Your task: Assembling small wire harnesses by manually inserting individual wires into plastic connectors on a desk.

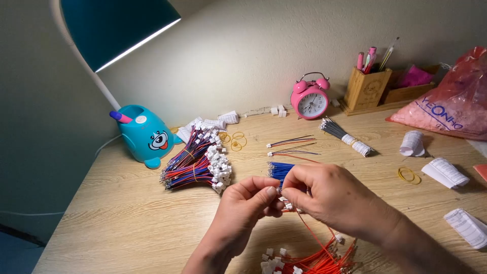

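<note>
My left hand (242, 207) and my right hand (327, 192) meet over the middle of the wooden desk (127, 218). Together they pinch a small white connector (287, 205) with a thin red wire (310, 231) trailing down from it. A short bundle of blue wires (279, 170) lies just behind my fingers. Below my hands is a heap of red wires with white connectors (309, 260). A banded bundle of red-and-blue wires with white plugs (199, 162) lies to the left.
A turquoise desk lamp (144, 133) stands at back left. A pink alarm clock (310, 99), a wooden pen holder (367, 87) and a red plastic bag (451, 99) line the wall. A grey wire bundle (345, 135), loose wires (292, 146), rubber bands (408, 175) and paper rolls (445, 172) lie around.
</note>
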